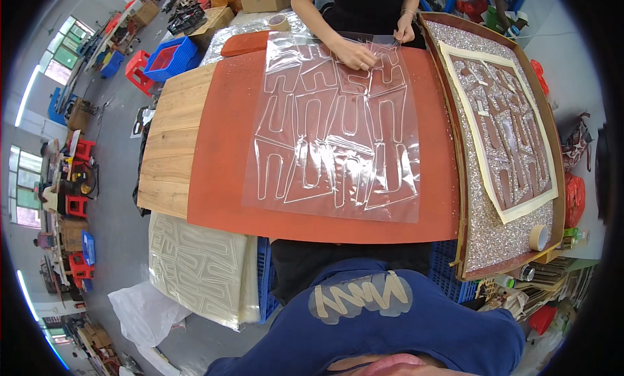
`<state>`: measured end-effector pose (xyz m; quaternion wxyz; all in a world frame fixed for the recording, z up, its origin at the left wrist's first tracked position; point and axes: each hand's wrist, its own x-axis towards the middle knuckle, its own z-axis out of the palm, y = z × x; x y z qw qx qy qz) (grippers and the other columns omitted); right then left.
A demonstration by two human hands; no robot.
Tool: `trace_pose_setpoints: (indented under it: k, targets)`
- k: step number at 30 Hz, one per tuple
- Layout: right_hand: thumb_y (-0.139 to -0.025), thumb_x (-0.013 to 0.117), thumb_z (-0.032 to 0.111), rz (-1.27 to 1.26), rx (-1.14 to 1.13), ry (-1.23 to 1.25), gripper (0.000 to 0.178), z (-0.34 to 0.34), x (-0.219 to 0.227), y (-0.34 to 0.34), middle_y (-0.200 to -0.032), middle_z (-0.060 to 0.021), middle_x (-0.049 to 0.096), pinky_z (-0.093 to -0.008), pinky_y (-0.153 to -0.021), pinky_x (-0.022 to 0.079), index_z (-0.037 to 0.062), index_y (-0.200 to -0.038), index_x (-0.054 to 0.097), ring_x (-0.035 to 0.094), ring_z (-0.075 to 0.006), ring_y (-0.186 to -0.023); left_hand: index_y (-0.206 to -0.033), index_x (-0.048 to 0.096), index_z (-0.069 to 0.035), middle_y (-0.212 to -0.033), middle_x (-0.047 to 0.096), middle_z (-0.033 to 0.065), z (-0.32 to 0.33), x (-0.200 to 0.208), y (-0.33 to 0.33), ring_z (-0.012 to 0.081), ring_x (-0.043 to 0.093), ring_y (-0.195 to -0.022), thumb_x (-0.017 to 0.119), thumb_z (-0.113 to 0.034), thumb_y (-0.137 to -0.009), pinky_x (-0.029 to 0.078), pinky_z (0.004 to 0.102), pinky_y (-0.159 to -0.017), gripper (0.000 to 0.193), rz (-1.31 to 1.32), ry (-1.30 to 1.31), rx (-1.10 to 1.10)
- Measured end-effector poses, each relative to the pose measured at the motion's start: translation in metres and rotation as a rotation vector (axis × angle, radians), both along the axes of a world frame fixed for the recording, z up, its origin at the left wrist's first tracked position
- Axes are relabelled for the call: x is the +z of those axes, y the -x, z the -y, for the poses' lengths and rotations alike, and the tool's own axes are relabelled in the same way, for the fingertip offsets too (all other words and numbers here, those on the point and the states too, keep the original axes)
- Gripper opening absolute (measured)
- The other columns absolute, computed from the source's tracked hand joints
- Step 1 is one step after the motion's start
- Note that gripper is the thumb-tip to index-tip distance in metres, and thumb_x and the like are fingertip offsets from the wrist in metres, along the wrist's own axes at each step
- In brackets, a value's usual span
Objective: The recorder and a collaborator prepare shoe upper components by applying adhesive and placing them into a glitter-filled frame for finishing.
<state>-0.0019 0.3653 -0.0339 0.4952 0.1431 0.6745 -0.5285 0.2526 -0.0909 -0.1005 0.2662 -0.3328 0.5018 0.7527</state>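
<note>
Neither of my hands shows in the head view. In front of me, a clear plastic sheet (328, 134) with cut or outlined letter-like shapes lies on an orange-red mat (224, 148). Across the table a person in black leans over the sheet's far edge. That person's one hand (354, 55) presses on or picks at the sheet near its far right part. The person's other hand (404, 29) is closed at the far right corner, holding something small and dark that I cannot make out.
Right of the mat stands a tray (473, 249) of glittering stones, with a cream-bordered stencil (510, 213) and a tape roll (538, 237) on it. Left are a wooden board (170, 135), a stack of patterned sheets (195, 265), blue crates (172, 57) and a red stool (138, 74).
</note>
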Motion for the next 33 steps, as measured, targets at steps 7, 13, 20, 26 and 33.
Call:
trace_pose_setpoints:
  k: [7,13,20,26,33]
  targets:
    - [-0.086,0.065,0.026,0.025,-0.037,0.038,0.036,0.009,-0.001,0.009,-0.093,-0.0135,0.065,-0.03,-0.075,0.051,-0.0034,-0.106,0.057,0.065,-0.0198,-0.081,-0.079,0.066,-0.009,-0.069,0.056,0.001,0.013,-0.041,0.009,0.0166,0.057,-0.065,0.06,-0.015,-0.082,0.046,0.0367,-0.06,0.009,0.053,-0.105,0.08]
    - [-0.087,0.066,0.023,0.002,-0.051,0.094,0.037,0.043,0.013,0.037,-0.091,-0.0096,0.064,-0.026,-0.075,0.049,-0.005,-0.11,0.059,0.06,-0.0129,-0.081,-0.074,0.066,-0.007,-0.067,0.056,-0.0024,-0.029,0.064,0.167,0.0117,0.056,-0.063,0.06,-0.015,-0.082,0.046,0.0317,-0.058,0.013,0.499,-0.362,0.24]
    - [-0.09,0.058,0.023,-0.197,0.199,-0.065,0.037,0.089,0.021,0.064,-0.099,-0.0166,0.067,-0.0324,-0.082,0.049,-0.0077,-0.11,0.062,0.063,-0.0226,-0.086,-0.089,0.068,0.005,-0.086,0.066,0.0045,-0.041,0.096,0.232,0.0112,0.059,-0.076,0.063,-0.017,-0.082,0.048,0.0283,-0.066,0.024,0.009,0.13,-0.485]
    - [-0.09,0.058,0.039,-0.434,0.507,-0.057,0.042,0.124,-0.023,0.067,-0.086,-0.0172,0.068,-0.037,-0.074,0.048,-0.0013,-0.098,0.068,0.063,-0.0242,-0.077,-0.09,0.069,-0.003,-0.082,0.067,0.0032,-0.03,0.071,0.223,0.0116,0.06,-0.068,0.07,-0.028,-0.084,0.048,0.0269,-0.059,0.026,0.133,0.064,-0.356]
    - [-0.085,0.065,0.047,-0.315,0.441,-0.155,0.054,0.126,-0.028,0.08,-0.094,-0.0193,0.068,-0.0365,-0.078,0.049,-0.0036,-0.102,0.067,0.063,-0.0287,-0.09,-0.088,0.066,0.002,-0.087,0.067,0.0103,-0.052,0.08,0.241,0.0156,0.058,-0.09,0.069,-0.04,-0.085,0.047,0.0349,-0.074,0.042,-0.106,0.384,-0.755]
